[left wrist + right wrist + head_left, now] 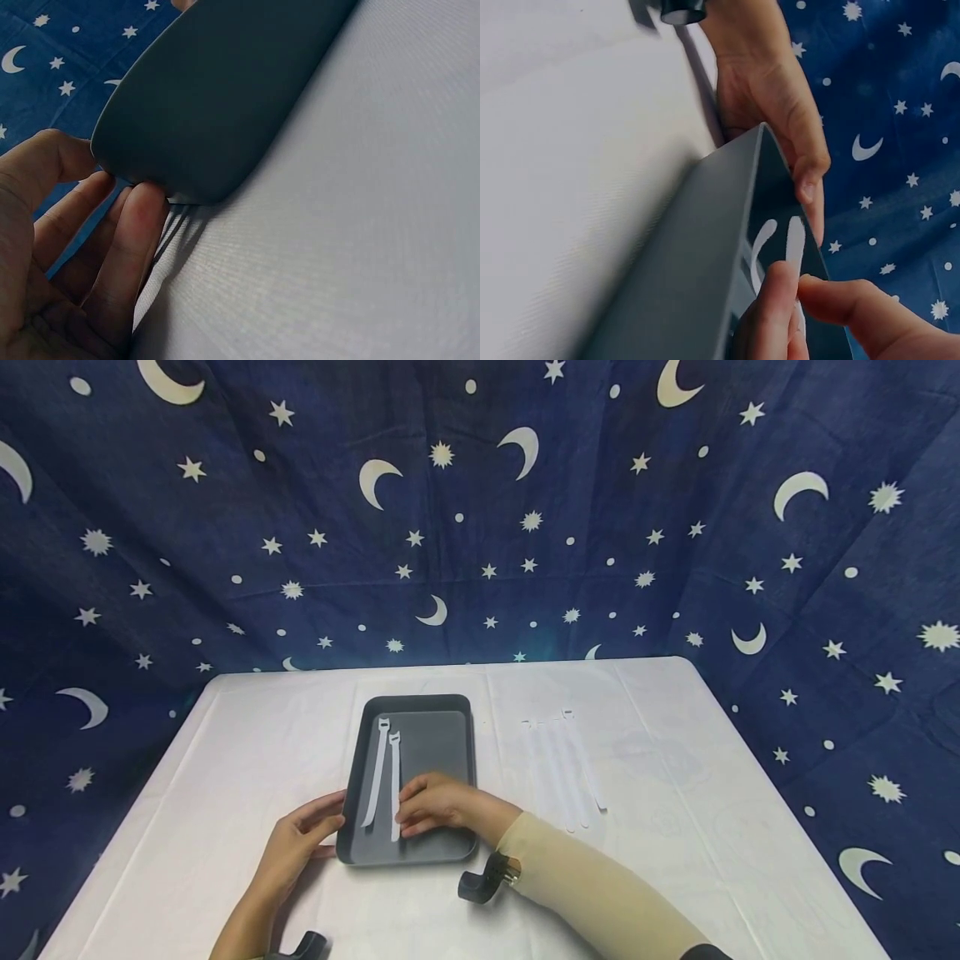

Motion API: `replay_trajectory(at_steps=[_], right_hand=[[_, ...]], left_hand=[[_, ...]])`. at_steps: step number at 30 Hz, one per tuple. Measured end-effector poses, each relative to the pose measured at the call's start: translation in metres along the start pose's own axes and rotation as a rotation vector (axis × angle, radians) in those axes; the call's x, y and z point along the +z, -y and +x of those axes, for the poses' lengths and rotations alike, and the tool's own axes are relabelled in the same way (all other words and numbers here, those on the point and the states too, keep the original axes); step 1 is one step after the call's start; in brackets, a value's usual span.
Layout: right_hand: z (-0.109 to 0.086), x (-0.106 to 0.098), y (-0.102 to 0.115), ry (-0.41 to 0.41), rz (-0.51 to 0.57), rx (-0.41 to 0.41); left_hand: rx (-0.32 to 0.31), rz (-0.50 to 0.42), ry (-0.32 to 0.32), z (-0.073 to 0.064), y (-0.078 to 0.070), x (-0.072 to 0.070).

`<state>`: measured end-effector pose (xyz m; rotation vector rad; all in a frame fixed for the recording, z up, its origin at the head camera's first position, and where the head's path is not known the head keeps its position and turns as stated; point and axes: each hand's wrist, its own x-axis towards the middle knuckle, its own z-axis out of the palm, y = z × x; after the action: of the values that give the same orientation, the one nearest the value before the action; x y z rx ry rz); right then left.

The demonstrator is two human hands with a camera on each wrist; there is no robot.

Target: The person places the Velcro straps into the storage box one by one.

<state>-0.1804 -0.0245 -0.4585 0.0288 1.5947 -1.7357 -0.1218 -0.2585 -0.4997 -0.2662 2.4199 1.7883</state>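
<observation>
Right hand (435,802) pinches one strap (395,781) near its front end inside the tray (438,743), presumably for control beside a second strap (377,774), while left hand (302,837) grips the tray's left edge, apparently bracing it.

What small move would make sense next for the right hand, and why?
Probably the right hand should let go of the white strap it pinches: the strap is already inside the grey tray, alongside another strap. The left hand holds the tray's edge, and more straps lie on the table to the tray's right, so freeing that hand seems sensible.
</observation>
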Motion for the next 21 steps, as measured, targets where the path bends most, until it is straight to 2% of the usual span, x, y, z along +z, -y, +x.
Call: replay_trajectory(at_steps=[9, 21], right_hand=[[-0.002, 0.009, -0.008, -0.072, -0.080, -0.095], [-0.004, 0.019, -0.012, -0.180, -0.244, -0.158]], left_hand=[[0.001, -0.002, -0.006, 0.000, -0.001, 0.001], [-0.021, 0.015, -0.015, 0.000, -0.001, 0.001]])
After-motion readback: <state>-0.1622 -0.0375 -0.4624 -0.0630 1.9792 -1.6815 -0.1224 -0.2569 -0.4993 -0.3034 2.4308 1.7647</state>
